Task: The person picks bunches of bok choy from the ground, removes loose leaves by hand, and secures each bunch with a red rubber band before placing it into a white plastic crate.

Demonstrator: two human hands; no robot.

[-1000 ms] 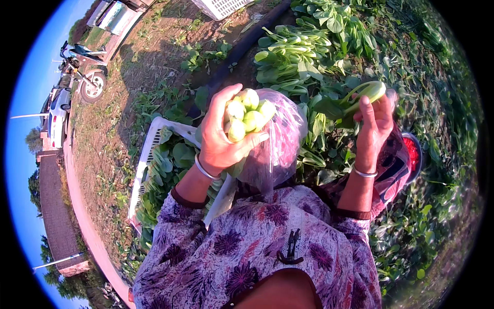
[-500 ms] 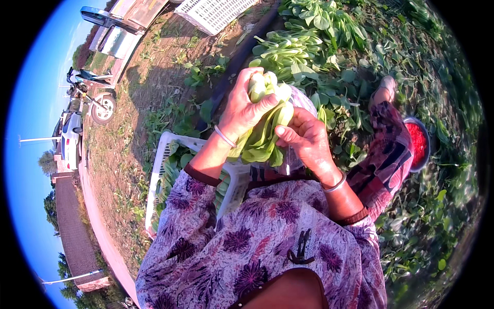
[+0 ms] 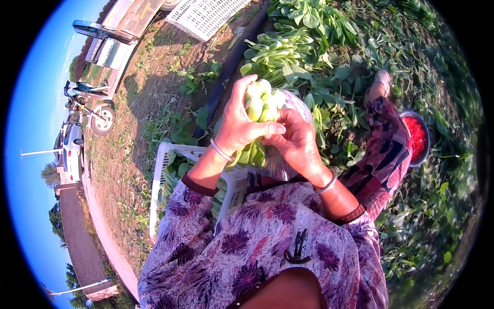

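My left hand (image 3: 237, 123) is wrapped round a bunch of green leafy vegetables (image 3: 261, 107), pale stalk ends up and leaves hanging below. Its thumb lies across the front of the stalks. Against the right side of the bunch, my right hand (image 3: 298, 145) is closed, fingers curled and thumb pressed in beside the left thumb. What it pinches is hidden. Below my left forearm stands a white plastic crate (image 3: 154, 193) with greens inside. Clear plastic (image 3: 303, 106) shows behind the bunch, over my lap.
Cut greens (image 3: 280, 54) lie heaped ahead, next to a dark hose (image 3: 231, 64). A bowl of small red pieces (image 3: 416, 138) sits by my right leg. Another white crate (image 3: 203, 18), a motorbike (image 3: 95, 105) and a flatbed vehicle (image 3: 121, 44) stand far left. Leafy plants cover the ground at right.
My right hand has moved left to the front of the bunch, its thumb now meeting the left thumb. The bunch has turned, showing more stalk ends and fewer leaves.
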